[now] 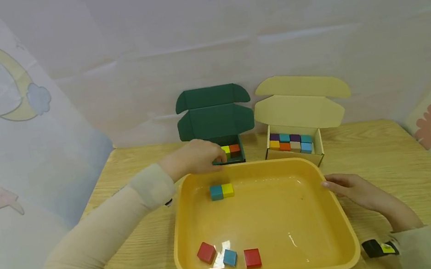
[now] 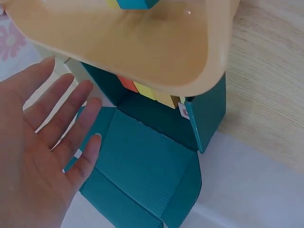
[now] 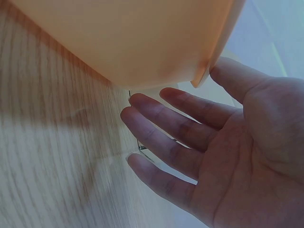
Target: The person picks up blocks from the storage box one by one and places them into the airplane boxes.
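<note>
My left hand (image 1: 195,157) hovers over the green box (image 1: 215,121), hiding its left part. In the left wrist view its fingers (image 2: 71,107) are spread and relaxed, with nothing seen in the palm. Yellow, red and other blocks (image 2: 145,90) lie inside that box. At the right side of the yellow tray (image 1: 279,222), my right hand (image 1: 360,192) touches the rim with its thumb; its other fingers (image 3: 156,137) extend loosely outside the wall. A teal cube (image 1: 216,193) and a yellow cube (image 1: 227,190) sit side by side near the tray's far edge.
Nearer in the tray lie two red cubes (image 1: 252,258) and a blue cube (image 1: 230,258). A pale yellow box (image 1: 299,110) with its lid up stands behind right, holding several coloured cubes (image 1: 289,142). The wooden table (image 1: 403,162) meets a cloth backdrop.
</note>
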A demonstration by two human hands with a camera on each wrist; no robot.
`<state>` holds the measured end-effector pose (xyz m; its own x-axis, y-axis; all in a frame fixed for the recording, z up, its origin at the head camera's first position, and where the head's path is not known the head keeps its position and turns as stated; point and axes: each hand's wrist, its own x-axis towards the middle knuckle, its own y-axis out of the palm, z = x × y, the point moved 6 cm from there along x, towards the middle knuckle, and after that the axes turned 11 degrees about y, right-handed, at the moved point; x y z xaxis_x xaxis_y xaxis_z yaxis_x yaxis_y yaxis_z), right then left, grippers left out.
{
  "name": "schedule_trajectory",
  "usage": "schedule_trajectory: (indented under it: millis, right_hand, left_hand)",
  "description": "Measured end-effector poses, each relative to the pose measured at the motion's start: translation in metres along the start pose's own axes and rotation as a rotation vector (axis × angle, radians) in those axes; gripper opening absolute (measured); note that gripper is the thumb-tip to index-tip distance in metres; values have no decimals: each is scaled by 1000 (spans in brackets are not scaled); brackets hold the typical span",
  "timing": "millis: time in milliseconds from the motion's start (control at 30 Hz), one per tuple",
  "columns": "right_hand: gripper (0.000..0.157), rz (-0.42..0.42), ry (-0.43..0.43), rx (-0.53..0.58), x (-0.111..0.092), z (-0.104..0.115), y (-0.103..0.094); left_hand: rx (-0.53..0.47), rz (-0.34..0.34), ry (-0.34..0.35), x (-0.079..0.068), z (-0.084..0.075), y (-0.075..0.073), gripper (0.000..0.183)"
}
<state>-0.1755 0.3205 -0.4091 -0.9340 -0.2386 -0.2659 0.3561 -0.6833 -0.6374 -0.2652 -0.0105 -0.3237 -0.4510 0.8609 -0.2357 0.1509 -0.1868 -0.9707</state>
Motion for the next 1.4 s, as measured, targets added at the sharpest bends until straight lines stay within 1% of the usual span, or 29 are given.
schedule_trajectory:
  millis: [133,267,367,433,533,667,767,900,1033,1133,1333,1400]
  right_hand:
    - [50,5,3,12,0,-1,-1]
    - [50,10,-4,16,0,-1,-1]
    - [49,14,-10,14,0,0,0]
    - [48,15,-10,13,0,0,0]
    - [48,16,-12,11,0,1,0]
    - [49,16,-5,9,-1,1,0]
    - [49,16,-1,11,-1,2,0]
    - [49,17,-7,16,-1,2,0]
    - [49,23,-14,21,-1,1,0]
    - [49,23,-18,20,-1,1,0]
    - [49,20,-14,21,-1,1,0]
    - [49,22,-15,24,-1,1,0]
  left_hand:
    - [42,17,26,2,-6,7,27]
    - [84,8,80,5,-14,12,27]
    - [94,-2,115,5,-21,13,26]
    - [89,-3,121,4,-24,14,26]
    - [86,13,108,4,-28,19,24]
    - [102,57,88,6,-31,29,21]
    - [134,79,76,7,-31,37,23]
    - [163,92,60,8,-32,45,29]
    - [168,124,22,8,-32,49,25]
    - [175,153,-9,8,-32,53,27]
    - [210,170,-31,8,-32,57,29]
    - [207,173,-44,8,-31,58,29]
